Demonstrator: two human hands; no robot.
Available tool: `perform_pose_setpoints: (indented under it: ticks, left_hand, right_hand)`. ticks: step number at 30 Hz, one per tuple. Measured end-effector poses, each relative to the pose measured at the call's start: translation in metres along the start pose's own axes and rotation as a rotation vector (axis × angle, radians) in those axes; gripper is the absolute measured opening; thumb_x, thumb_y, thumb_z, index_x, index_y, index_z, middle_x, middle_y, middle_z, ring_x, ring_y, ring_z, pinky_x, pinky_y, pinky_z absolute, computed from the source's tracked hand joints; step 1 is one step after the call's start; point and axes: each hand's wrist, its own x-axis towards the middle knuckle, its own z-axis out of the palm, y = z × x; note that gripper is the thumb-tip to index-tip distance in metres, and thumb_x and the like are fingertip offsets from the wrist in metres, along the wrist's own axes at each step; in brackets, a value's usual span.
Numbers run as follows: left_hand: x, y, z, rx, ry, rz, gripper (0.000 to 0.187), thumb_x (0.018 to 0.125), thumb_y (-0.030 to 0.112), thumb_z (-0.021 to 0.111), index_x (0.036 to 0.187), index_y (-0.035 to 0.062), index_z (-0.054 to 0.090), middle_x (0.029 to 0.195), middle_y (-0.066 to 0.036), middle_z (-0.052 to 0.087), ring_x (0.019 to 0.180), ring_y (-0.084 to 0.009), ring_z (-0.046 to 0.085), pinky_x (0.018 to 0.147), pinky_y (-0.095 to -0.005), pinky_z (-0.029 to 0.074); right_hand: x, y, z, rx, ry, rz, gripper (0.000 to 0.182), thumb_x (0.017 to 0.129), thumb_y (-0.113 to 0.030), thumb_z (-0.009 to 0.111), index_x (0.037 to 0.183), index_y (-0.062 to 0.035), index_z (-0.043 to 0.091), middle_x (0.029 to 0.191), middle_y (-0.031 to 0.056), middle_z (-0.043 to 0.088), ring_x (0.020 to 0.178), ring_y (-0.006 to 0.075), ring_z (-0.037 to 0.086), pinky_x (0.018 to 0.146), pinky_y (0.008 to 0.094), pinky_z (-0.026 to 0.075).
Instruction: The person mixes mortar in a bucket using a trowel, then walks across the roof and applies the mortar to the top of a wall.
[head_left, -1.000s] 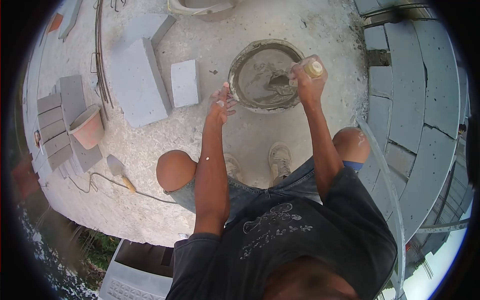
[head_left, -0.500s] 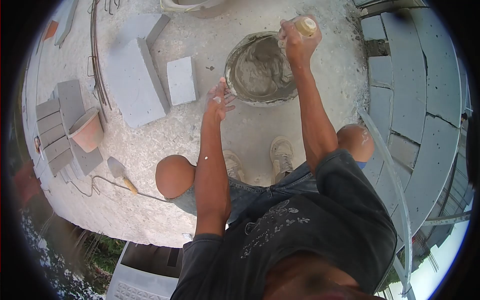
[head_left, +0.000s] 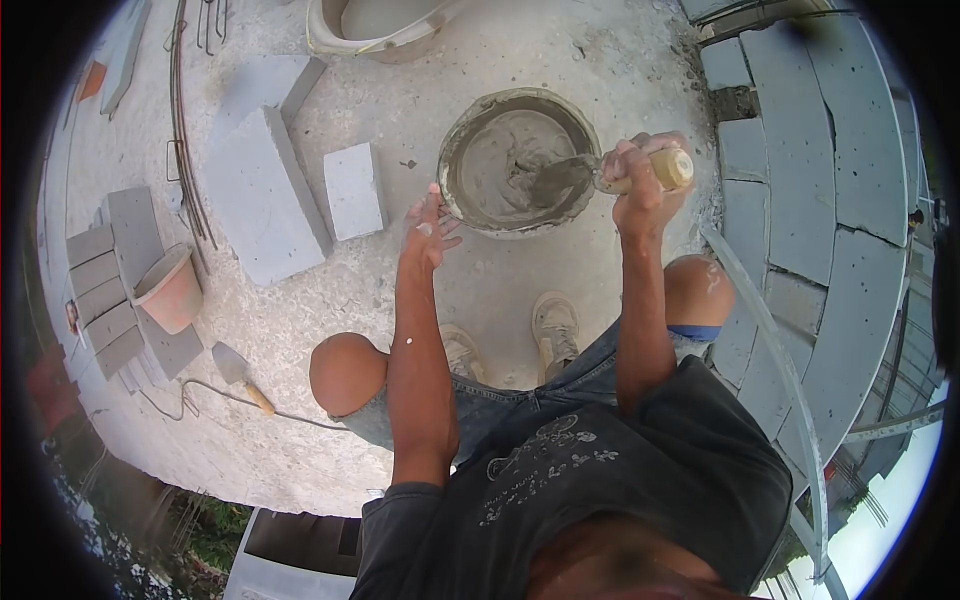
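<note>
A round bucket of wet grey mortar point(head_left: 450, 205) stands on the concrete in front of my feet. My left hand point(head_left: 430, 230) is against its near left side, fingers spread and touching the wall by the rim. Closed around the wooden handle of a trowel point(head_left: 565, 180), my right hand point(head_left: 648, 185) is just off the bucket's right rim. The trowel's blade is coated in mortar and lies partly in the mix, with its tip hidden.
Pale blocks point(head_left: 265, 195) and a smaller block point(head_left: 354, 192) lie left of the bucket. Farther left are a small pinkish bucket point(head_left: 170, 290), stacked grey blocks and another trowel point(head_left: 240, 375). A large tub point(head_left: 385, 30) is ahead; a block wall point(head_left: 790, 150) runs along the right.
My right hand has moved right and down from above the bucket, tilting the trowel so its blade shows in the mortar. The view has shifted slightly; my left hand stays at the bucket's side.
</note>
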Motion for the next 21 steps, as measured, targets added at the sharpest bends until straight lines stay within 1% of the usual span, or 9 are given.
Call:
perform_pose_setpoints:
  ticks: [2,4,7,10,13,16,17,20,21]
  left_hand:
    - [-0.003,0.002,0.002,0.014,-0.008,-0.004,0.063,0.089,0.059,0.057,0.122,0.0074,0.044,0.127,-0.016,0.041,0.123,-0.0410,0.043,0.101,-0.0689,0.032]
    - [-0.002,0.004,0.001,0.042,-0.038,-0.006,0.065,0.089,0.060,0.056,0.125,0.0076,0.044,0.129,-0.017,0.040,0.123,-0.0415,0.043,0.101,-0.0690,0.032]
    - [0.005,-0.002,-0.003,0.035,-0.023,0.009,0.069,0.089,0.061,0.055,0.131,0.0082,0.042,0.130,-0.018,0.040,0.124,-0.0417,0.043,0.101,-0.0690,0.032]
    - [0.006,-0.006,-0.007,0.024,-0.067,0.034,0.071,0.090,0.061,0.054,0.135,0.0081,0.039,0.135,-0.019,0.039,0.126,-0.0421,0.041,0.102,-0.0689,0.031]
    - [-0.002,0.002,-0.001,0.046,-0.035,-0.004,0.074,0.090,0.060,0.054,0.139,0.0083,0.036,0.142,-0.021,0.035,0.129,-0.0427,0.039,0.103,-0.0685,0.030]
    - [-0.001,0.003,0.003,0.062,0.045,0.002,0.066,0.085,0.063,0.060,0.122,0.0100,0.049,0.119,-0.012,0.052,0.110,-0.0366,0.055,0.099,-0.0680,0.032]
    - [0.001,0.000,0.000,0.044,0.024,0.011,0.068,0.085,0.065,0.060,0.123,0.0094,0.049,0.122,-0.013,0.051,0.112,-0.0365,0.054,0.099,-0.0676,0.033]
    - [-0.002,-0.001,-0.006,0.026,-0.091,0.014,0.084,0.088,0.061,0.057,0.145,0.0071,0.027,0.145,-0.022,0.030,0.132,-0.0424,0.036,0.104,-0.0679,0.029]
    - [-0.001,-0.004,-0.011,0.013,-0.095,0.006,0.083,0.088,0.061,0.057,0.144,0.0067,0.028,0.145,-0.022,0.030,0.132,-0.0424,0.035,0.104,-0.0680,0.029]
  right_hand:
    - [-0.005,0.048,0.008,-0.271,-0.016,0.106,0.014,0.078,-0.003,0.063,0.075,-0.0068,0.049,0.063,0.0031,0.052,0.050,0.0137,0.052,0.051,0.0289,0.045]
    - [0.019,0.118,0.014,-0.475,-0.055,0.016,0.016,0.077,-0.006,0.066,0.074,-0.0062,0.050,0.063,0.0014,0.052,0.050,0.0116,0.052,0.050,0.0267,0.044]
    - [0.052,0.095,0.047,-0.264,-0.066,-0.086,0.017,0.077,-0.004,0.066,0.075,-0.0061,0.049,0.062,0.0015,0.052,0.050,0.0102,0.053,0.049,0.0249,0.043]
    - [0.051,0.045,0.063,-0.042,-0.030,-0.085,0.018,0.078,0.001,0.065,0.076,-0.0062,0.049,0.060,0.0030,0.053,0.051,0.0111,0.054,0.048,0.0251,0.044]
    - [0.018,0.084,0.039,-0.160,-0.013,0.067,0.019,0.078,0.003,0.063,0.076,-0.0066,0.047,0.061,0.0038,0.053,0.051,0.0134,0.054,0.053,0.0283,0.047]
    - [-0.004,0.089,0.013,-0.127,0.032,0.087,0.017,0.079,0.003,0.059,0.076,-0.0073,0.046,0.063,0.0047,0.053,0.050,0.0145,0.054,0.052,0.0285,0.047]
    - [-0.005,0.081,0.006,-0.112,0.034,0.098,0.016,0.079,0.003,0.058,0.077,-0.0073,0.046,0.063,0.0048,0.052,0.050,0.0146,0.053,0.050,0.0282,0.046]
    - [0.007,0.017,0.009,0.106,0.032,0.044,0.016,0.079,-0.002,0.063,0.077,-0.0074,0.048,0.062,0.0021,0.052,0.050,0.0097,0.052,0.048,0.0244,0.044]
    - [0.005,0.017,0.006,0.032,0.014,0.084,0.016,0.079,-0.002,0.063,0.076,-0.0076,0.048,0.062,0.0023,0.053,0.049,0.0096,0.052,0.048,0.0245,0.043]
